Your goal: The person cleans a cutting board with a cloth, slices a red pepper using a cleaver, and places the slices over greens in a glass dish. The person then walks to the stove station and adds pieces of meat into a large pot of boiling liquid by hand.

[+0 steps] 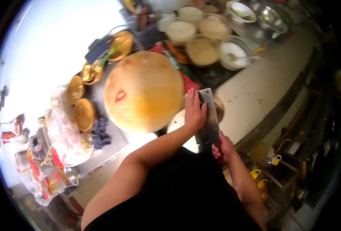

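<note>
My right hand (225, 148) is closed around the reddish handle of a cleaver (211, 119), whose broad metal blade points away from me. My left hand (195, 111) lies with fingers stretched out along the left side of the blade, seemingly touching it. Partly behind the blade is a round brownish vessel (219, 109), its contents hidden. To the left, a thick round chopping board (149, 82) carries a small red piece (120, 95), which looks like chili pepper.
Small orange bowls (84, 114) line the board's left side, near a dark crumpled cloth (100, 133) and a clear plastic bag (64, 133). Several tubs of powder or paste (202, 50) stand at the back, beside metal bowls (269, 17). Yellow-capped bottles (262, 184) sit lower right.
</note>
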`<state>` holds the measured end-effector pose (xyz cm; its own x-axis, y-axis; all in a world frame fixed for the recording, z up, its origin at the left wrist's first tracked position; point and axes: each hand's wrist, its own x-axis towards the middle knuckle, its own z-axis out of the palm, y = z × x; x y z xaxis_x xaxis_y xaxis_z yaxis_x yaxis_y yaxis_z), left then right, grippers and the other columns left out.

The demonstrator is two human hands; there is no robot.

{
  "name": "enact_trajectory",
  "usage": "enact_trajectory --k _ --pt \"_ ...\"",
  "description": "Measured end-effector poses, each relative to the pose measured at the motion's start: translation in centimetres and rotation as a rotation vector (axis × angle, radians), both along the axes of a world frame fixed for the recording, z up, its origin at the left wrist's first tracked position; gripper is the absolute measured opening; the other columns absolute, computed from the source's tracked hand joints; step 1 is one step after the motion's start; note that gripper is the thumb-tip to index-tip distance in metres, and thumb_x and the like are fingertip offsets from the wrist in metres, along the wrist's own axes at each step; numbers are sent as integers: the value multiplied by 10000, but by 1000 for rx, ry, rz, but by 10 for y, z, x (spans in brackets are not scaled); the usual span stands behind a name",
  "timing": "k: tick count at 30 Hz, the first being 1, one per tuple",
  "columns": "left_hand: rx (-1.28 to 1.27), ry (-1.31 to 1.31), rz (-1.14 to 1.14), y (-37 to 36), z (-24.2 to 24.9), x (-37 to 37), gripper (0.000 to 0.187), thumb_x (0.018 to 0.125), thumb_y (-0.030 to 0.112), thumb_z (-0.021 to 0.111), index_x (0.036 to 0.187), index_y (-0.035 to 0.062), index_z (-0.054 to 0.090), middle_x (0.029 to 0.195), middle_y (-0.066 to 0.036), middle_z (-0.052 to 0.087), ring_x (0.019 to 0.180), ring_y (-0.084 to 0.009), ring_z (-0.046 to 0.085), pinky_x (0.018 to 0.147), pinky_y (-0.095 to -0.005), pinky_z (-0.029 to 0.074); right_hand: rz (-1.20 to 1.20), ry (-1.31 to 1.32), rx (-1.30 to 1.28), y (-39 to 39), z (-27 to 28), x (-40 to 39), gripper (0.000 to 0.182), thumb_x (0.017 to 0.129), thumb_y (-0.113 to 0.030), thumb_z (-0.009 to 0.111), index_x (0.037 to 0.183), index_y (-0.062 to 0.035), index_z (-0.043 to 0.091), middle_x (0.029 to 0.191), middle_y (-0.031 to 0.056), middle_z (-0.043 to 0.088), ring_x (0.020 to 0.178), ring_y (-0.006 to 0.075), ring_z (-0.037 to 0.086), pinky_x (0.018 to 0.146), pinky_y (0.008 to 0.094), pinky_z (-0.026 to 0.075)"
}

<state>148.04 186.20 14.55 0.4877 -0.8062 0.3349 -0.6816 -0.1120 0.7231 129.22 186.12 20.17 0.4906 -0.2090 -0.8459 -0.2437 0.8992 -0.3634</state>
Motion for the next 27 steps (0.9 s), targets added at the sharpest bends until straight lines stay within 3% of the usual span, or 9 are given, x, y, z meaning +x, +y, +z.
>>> enact_trajectory --k 1,3,8,11,12,17,27 --pt "-12 8 -26 -14 0 -27 611 879 174 566 1365 -91 309 1444 -275 286 1355 -420 260 1126 -480 214 -26 8 -12 -10 -3 -31 639 956 -596 319 567 -102 434 468 34 397 366 162 385 410 301 373" --pt "31 22 -83 -40 3 -83 604 881 169 559 1367 -89 309 1450 -266 284 1363 -411 251 1128 -475 209 16 -63 -68 -23 -6 -93 619 942 -628 303 772 -69 508 485 43 411 366 166 390 412 307 375" --pt "63 126 -272 -108 13 -224 595 877 173 560 1357 -90 327 1448 -274 284 1348 -431 260 1129 -448 217 -284 117 -62 -52 46 -205 671 930 -631 341 533 -95 417 456 35 381 366 163 386 404 311 363" --pt "49 157 -405 -150 22 -293 595 874 178 566 1351 -92 334 1432 -281 303 1339 -432 275 1127 -446 222 -351 65 -122 -64 36 -271 690 912 -668 328 535 -97 414 445 32 370 364 165 382 399 317 363" --pt "50 158 -439 -163 26 -311 583 873 181 569 1336 -99 350 1418 -288 317 1327 -434 290 1125 -444 228 -415 -36 -90 -69 33 -291 575 955 -566 366 692 -67 477 513 58 430 388 179 410 409 325 376" --pt "38 140 -592 -234 32 -383 547 889 171 548 1323 -109 369 1414 -283 329 1319 -427 312 1117 -434 249 -571 22 -103 -109 17 -351 611 946 -592 352 640 -74 461 511 55 426 388 185 405 407 338 378" --pt "-36 175 -674 -456 32 -485 551 901 192 531 1323 -117 358 1414 -302 317 1319 -439 303 1114 -445 243 -658 108 -176 -321 34 -439 608 924 -626 378 681 -75 466 535 60 436 403 197 404 419 352 386"
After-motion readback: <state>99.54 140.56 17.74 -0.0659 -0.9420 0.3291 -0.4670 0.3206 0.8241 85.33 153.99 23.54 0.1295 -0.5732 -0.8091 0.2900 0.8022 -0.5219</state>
